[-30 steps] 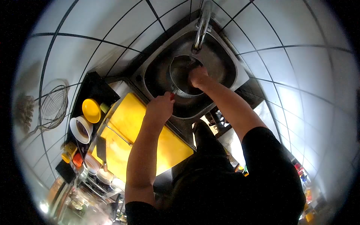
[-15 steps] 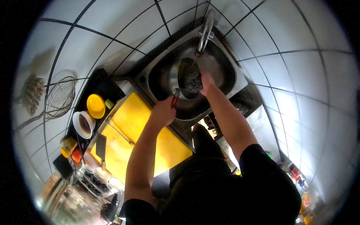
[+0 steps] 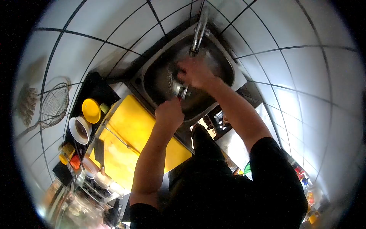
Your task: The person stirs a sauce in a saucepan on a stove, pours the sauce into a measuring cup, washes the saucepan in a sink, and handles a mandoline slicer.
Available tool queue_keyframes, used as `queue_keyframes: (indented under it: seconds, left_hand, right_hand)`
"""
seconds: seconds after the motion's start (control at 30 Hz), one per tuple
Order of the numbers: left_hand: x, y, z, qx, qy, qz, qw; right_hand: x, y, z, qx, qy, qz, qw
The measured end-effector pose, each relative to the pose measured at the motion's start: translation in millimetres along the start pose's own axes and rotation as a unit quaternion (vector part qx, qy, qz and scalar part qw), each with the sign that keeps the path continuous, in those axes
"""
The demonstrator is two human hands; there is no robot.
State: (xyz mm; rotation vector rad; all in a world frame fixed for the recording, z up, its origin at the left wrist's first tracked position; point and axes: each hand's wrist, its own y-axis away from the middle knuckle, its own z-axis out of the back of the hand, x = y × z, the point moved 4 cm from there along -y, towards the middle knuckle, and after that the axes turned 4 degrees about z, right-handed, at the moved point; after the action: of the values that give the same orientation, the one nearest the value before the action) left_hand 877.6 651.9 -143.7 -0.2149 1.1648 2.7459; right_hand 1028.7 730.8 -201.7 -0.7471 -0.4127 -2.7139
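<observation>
My left hand point(image 3: 169, 115) is closed around the red handle of a metal pot point(image 3: 178, 87). The pot is tipped over inside the steel sink point(image 3: 150, 86), and only part of its shiny side shows. Water seems to splash beside it. Over the basin, just above the pot and below the faucet point(image 3: 199, 32), is my right hand point(image 3: 196, 73). Motion smears its fingers, so whether they hold anything is unclear.
Left of the sink lies a yellow cutting board point(image 3: 129, 114) with a long metal tool point(image 3: 121, 138) and a dark-bladed scraper point(image 3: 99, 150) at its edge. A yellow bowl point(image 3: 91, 110) and a white bowl point(image 3: 80, 129) stand beyond. A wire skimmer point(image 3: 55, 103) hangs on the tiled wall.
The pot has tipped over, so its round opening and the dark grey, rough-looking patch inside no longer show. My right hand has moved from the pot's rim up toward the faucet.
</observation>
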Motion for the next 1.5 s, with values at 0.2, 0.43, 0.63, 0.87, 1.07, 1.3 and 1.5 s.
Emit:
queue_keyframes:
  seconds: [0.2,0.43,0.63,0.87,1.07,1.3,1.5]
  left_hand:
    - [-2,3,4,0.01,0.011,0.013,1.0]
    - [12,-11,-14,0.042,0.028,0.011,0.999]
    - [29,-16,-30,-0.003,0.094,-0.028,0.995]
    - [69,-26,-42,0.201,0.305,0.076,0.928]
    - [65,-22,-29,0.246,0.305,0.055,0.919]
    - [74,-32,-25,0.235,0.185,0.076,0.951]
    - [75,-32,-28,0.188,0.133,0.051,0.972]
  right_hand:
    - [-224,-89,-117,0.079,0.044,-0.072,0.993]
    - [-3,-15,-3,-0.037,-0.028,0.096,0.994]
    - [-59,-2,-19,-0.273,-0.179,-0.281,0.903]
    - [-99,6,-114,-0.312,-0.473,-0.476,0.673]
    - [-83,-46,-173,-0.046,-0.262,-0.37,0.89]
    - [-27,-34,-142,0.135,-0.276,-0.021,0.951]
    - [1,3,-90,0.334,-0.051,0.104,0.936]
